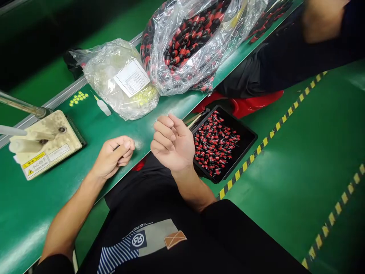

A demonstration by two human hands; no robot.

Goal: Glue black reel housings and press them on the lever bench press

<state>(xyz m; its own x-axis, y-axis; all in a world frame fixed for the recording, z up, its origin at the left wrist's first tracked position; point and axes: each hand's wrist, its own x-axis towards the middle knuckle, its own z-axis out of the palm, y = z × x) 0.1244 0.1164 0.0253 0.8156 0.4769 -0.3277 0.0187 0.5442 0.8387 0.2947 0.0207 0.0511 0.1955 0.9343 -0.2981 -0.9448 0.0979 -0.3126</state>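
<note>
My left hand [116, 156] is closed above the bench's front edge, thumb pressed against the curled fingers. A small black part [116, 147] shows between them; most of it is hidden, so its kind is unclear. To the right, my right hand [173, 144] is raised with the palm turned up and the fingers curled in. Nothing shows in its palm. Beyond the hands lies a clear bag of small yellow pieces [146, 95] with a white label [132, 78]. Loose yellow pieces [78, 98] and a small white bottle with a thin tip [103, 107] lie left of the bag.
A large clear bag of red and black connectors [185, 45] stands at the back. Beside my right forearm is a black tray [247, 134] of similar parts. A stained, cream-coloured device [54, 140] sits on the green bench [17, 198]. Another person's arm [323, 21] is upper right.
</note>
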